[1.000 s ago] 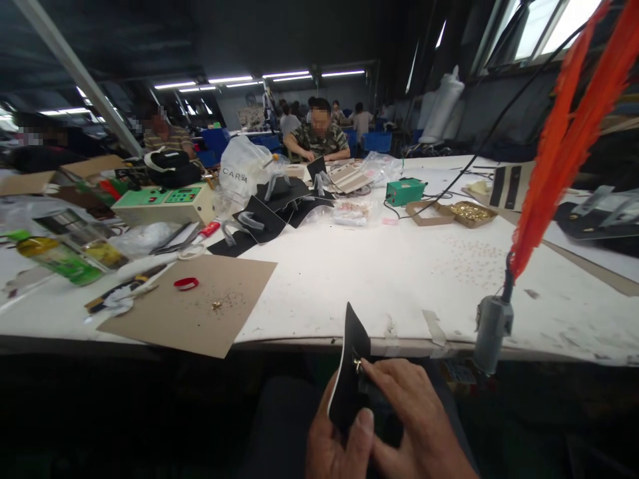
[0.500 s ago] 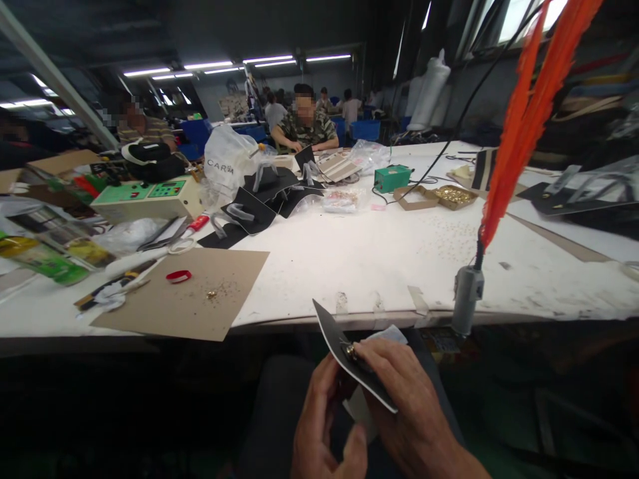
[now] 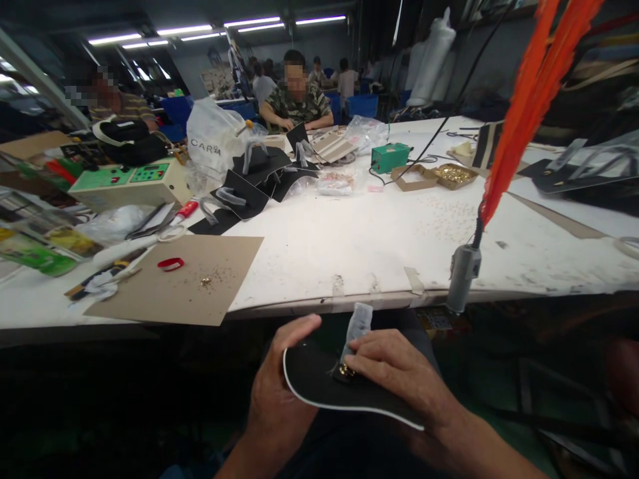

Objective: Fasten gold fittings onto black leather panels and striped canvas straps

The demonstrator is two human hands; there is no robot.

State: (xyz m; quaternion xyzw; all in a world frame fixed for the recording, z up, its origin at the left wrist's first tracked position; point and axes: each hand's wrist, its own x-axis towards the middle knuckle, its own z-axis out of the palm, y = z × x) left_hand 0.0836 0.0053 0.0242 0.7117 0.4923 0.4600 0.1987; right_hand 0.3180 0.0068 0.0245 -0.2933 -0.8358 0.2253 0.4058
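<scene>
A black flexible panel (image 3: pixel 312 376) with a white cut edge is bent in a wave between my hands, in front of the table edge. My left hand (image 3: pixel 279 392) grips its left side, thumb raised along the top. My right hand (image 3: pixel 402 372) lies over the panel's right part, its fingertips pressed beside a small gold metal fitting (image 3: pixel 346 370) on a black tab. From that fitting a strap wrapped in clear plastic (image 3: pixel 358 326) points up, partly under my right fingers. The right thumb is hidden beneath the panel.
A tan board (image 3: pixel 234 266) with a red ring (image 3: pixel 170 264) lies left. Black panels with wrapped handles (image 3: pixel 249 199) are piled behind it. A grey cylindrical tool (image 3: pixel 462 279) hangs from an orange cord at the right. Farther back are a green box (image 3: pixel 389 158), gold parts (image 3: pixel 454 174) and a co-worker (image 3: pixel 297 100).
The panel has turned from steeply tilted to flatter, showing its black face. My left hand has shifted left and up to its left edge. The wrapped strap now points upward.
</scene>
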